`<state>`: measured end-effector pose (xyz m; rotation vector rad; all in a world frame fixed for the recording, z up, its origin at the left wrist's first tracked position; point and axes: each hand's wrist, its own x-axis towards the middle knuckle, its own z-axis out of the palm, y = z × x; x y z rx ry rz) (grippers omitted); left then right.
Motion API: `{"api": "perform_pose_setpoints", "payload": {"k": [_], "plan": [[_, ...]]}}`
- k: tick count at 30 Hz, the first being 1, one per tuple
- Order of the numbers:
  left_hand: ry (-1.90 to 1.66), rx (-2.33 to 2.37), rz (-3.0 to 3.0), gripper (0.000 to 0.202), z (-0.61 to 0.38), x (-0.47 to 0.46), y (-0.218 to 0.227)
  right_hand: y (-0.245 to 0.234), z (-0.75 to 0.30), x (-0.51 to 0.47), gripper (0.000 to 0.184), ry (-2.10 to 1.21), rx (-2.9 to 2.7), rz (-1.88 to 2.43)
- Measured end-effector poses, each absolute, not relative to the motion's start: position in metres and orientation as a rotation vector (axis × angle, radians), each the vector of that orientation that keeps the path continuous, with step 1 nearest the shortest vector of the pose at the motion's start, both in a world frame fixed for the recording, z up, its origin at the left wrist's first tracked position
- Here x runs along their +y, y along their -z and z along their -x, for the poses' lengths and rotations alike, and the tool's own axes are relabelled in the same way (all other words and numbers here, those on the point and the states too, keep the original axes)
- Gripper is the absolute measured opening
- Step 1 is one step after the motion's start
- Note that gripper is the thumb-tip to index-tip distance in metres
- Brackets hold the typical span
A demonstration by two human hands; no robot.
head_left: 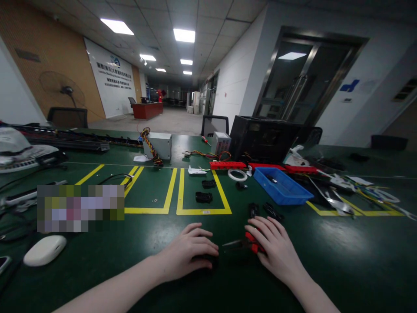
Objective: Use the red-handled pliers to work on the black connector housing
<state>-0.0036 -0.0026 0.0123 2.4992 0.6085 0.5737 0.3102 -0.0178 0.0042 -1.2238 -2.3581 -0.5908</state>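
Observation:
My left hand (pixel 190 250) rests low over the table at the front middle, its fingers curved round a small black piece (pixel 212 261) that is mostly hidden. Red-handled long-nose pliers (pixel 239 244) lie under the fingers of my right hand (pixel 275 241), which is closed over the handles. Their thin jaws point left, toward my left fingertips, and look slightly apart. Just beyond my right hand sit two black bundles (pixel 273 211), perhaps coiled cables. Two more dark pieces (pixel 203 197) lie inside a yellow taped frame farther off.
A blue tray (pixel 282 191) stands right of centre, near a white ring (pixel 237 175) and red power strips (pixel 228 165). Behind are a metal power supply (pixel 162 145) and a black computer case (pixel 260 139). A white mouse-like object (pixel 44 251) is at left; cables clutter both sides.

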Motion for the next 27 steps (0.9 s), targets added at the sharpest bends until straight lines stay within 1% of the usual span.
{"api": "perform_pose_setpoints", "payload": {"k": [3, 8, 11, 13, 15, 16, 18, 20, 21, 24, 27], "plan": [[-0.549, 0.583, -2.478, 0.032, 0.003, -0.003, -0.014, -0.009, -0.302, -0.016, 0.056, 0.571, -2.373, 1.271], [-0.536, 0.554, -2.468, 0.037, 0.003, -0.003, -0.014, -0.016, -0.291, -0.017, 0.046, 0.537, -2.413, 1.23], [-0.537, 0.519, -2.449, 0.038, 0.004, -0.004, -0.015, -0.016, -0.289, -0.02, 0.031, 0.468, -2.383, 1.218], [-0.557, 0.507, -2.431, 0.034, 0.005, -0.005, -0.017, -0.017, -0.288, -0.022, 0.02, 0.397, -2.355, 1.248], [-0.572, 0.496, -2.393, 0.029, 0.006, -0.007, -0.02, -0.018, -0.287, -0.024, 0.014, 0.323, -2.346, 1.288], [-0.572, 0.491, -2.366, 0.026, 0.006, -0.008, -0.021, -0.019, -0.286, -0.025, 0.014, 0.294, -2.349, 1.3], [-0.558, 0.504, -2.33, 0.02, 0.006, -0.01, -0.024, -0.021, -0.282, -0.027, 0.023, 0.247, -2.367, 1.306], [-0.554, 0.556, -2.318, 0.019, 0.005, -0.012, -0.025, -0.024, -0.277, -0.028, 0.03, 0.203, -2.393, 1.318], [-0.561, 0.589, -2.313, 0.019, 0.004, -0.014, -0.025, -0.025, -0.274, -0.028, 0.03, 0.179, -2.404, 1.336], [-0.602, 0.67, -2.3, 0.018, 0.003, -0.02, -0.022, -0.029, -0.266, -0.029, 0.022, 0.13, -2.448, 1.423], [-0.639, 0.73, -2.303, 0.01, 0.003, -0.026, -0.015, -0.03, -0.259, -0.029, 0.014, 0.158, -2.501, 1.47]]}}
